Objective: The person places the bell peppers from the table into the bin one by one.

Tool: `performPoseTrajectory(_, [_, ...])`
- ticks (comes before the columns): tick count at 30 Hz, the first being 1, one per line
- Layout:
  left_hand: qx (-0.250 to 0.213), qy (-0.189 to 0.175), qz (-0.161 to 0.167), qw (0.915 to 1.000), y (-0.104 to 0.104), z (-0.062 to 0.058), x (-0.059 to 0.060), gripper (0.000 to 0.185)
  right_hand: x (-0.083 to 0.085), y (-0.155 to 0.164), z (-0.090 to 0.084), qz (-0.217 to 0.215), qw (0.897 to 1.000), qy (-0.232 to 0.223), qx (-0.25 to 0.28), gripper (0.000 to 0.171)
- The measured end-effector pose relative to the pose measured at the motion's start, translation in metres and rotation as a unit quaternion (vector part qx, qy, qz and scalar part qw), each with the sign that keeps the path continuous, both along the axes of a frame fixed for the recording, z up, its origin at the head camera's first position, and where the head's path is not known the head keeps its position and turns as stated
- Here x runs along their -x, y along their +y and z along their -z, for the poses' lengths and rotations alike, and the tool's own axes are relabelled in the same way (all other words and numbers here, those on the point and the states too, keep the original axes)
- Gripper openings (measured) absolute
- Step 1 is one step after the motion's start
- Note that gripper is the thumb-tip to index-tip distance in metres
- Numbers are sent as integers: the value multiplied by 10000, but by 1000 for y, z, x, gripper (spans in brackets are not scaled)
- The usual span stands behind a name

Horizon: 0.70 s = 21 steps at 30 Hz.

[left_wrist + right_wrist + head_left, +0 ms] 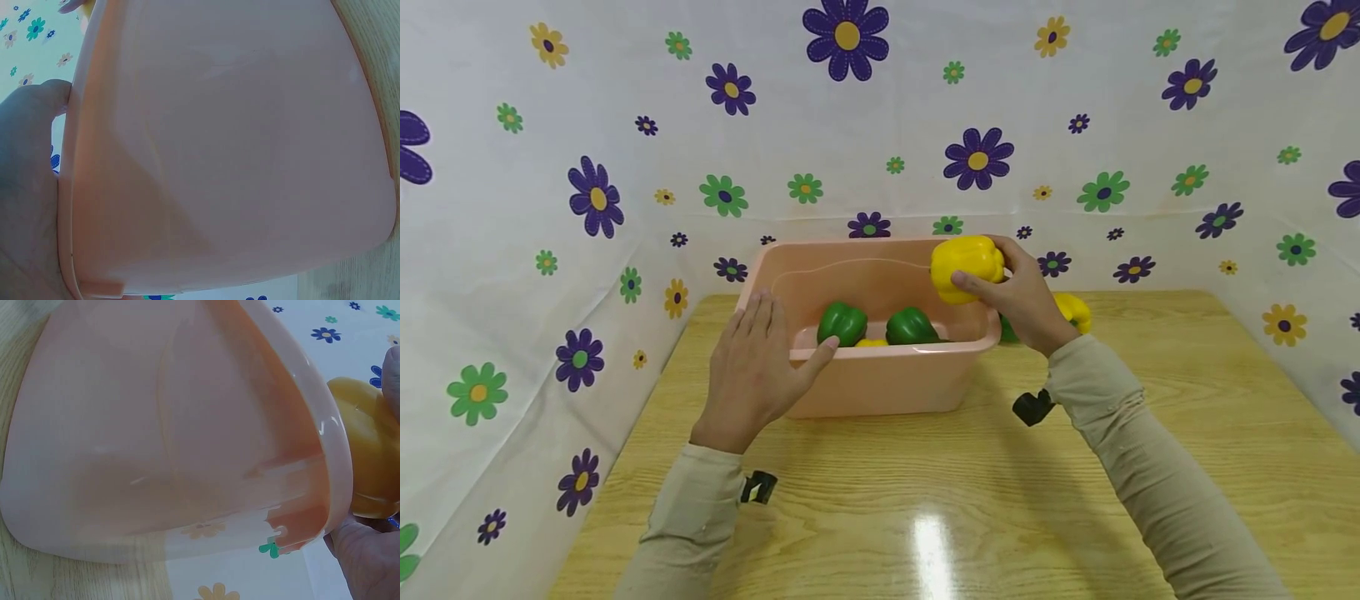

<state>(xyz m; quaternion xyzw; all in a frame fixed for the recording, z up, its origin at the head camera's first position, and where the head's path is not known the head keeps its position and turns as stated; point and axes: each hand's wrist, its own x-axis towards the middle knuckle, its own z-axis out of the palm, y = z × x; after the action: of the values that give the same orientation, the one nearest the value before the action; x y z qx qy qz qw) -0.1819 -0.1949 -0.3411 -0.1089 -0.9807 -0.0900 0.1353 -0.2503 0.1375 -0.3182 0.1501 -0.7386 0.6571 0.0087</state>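
A yellow bell pepper is gripped between the thumb and fingers of my right hand, above the right end of a pink plastic bin. In the right wrist view the pepper shows beyond the bin's rim. My left hand rests at the bin's front left corner, fingers straight and thumb on the rim. Inside the bin lie two green bell peppers and a yellow thing, mostly hidden by the front wall.
Right of the bin, partly behind my right hand, sit another yellow pepper and a green one. The wooden table meets a flower-printed white cloth at the back and sides.
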Motion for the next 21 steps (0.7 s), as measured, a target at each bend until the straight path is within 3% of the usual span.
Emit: performPoseTrajectory(21, [10, 58, 6, 10000, 0, 1, 0, 103, 0, 0, 0, -39, 10000, -62, -60, 67])
